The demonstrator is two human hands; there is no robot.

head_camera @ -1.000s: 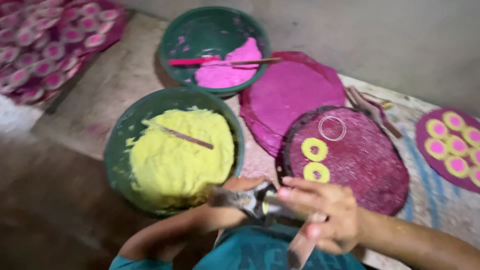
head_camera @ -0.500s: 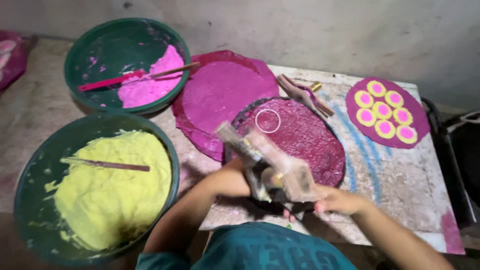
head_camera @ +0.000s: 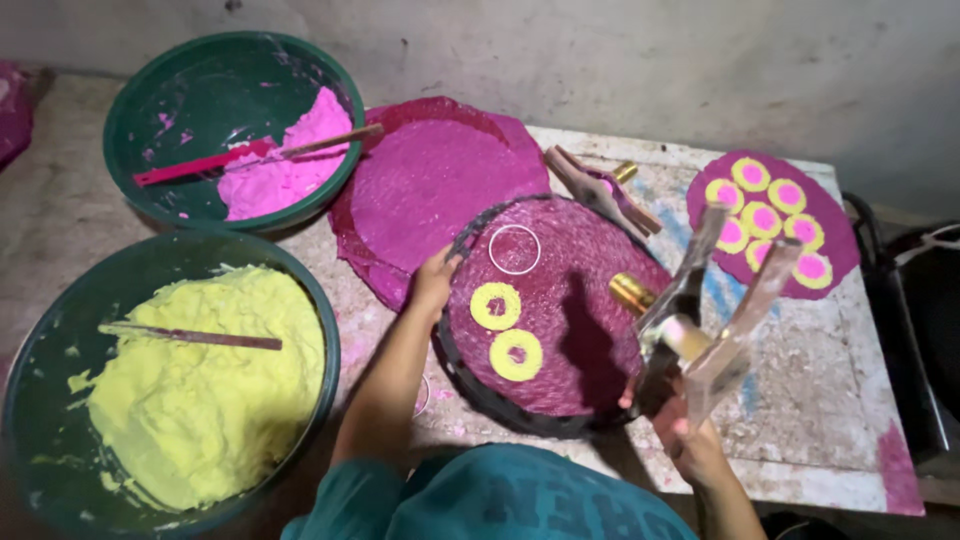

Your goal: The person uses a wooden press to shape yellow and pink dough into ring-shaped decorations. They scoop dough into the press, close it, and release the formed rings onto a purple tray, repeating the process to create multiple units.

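Worn and paint-stained, the desk [head_camera: 800, 380] stands against a bare grey wall. Your right hand [head_camera: 690, 445] is raised over the desk's near edge, its grip clamped on the handles of a press tool [head_camera: 700, 320] with clear plastic arms and a brass barrel; the arms fan upward and away from the fingers. Your left hand [head_camera: 436, 280] has its fingers resting on the left rim of the round magenta mat [head_camera: 590, 330]; whether they pinch the rim or only touch it, you cannot tell.

On that mat, just right of your left hand, lie two yellow rings [head_camera: 506, 330] one below the other, and beyond them a thin ring outline [head_camera: 514, 249]. The press tool hangs over the mat's right edge, well apart from the rings.

Further from the left hand, a plain magenta mat [head_camera: 430, 190] lies partly under the first. Beyond your right hand a smaller mat [head_camera: 835, 235] carries yellow-and-pink discs [head_camera: 765, 218]. A second wooden-handled tool [head_camera: 600, 190] lies between the mats.

Left of your left arm sit a green bowl of yellow paste [head_camera: 190, 380] with a stick, and a green bowl of pink paste [head_camera: 285, 170] with a red spatula.
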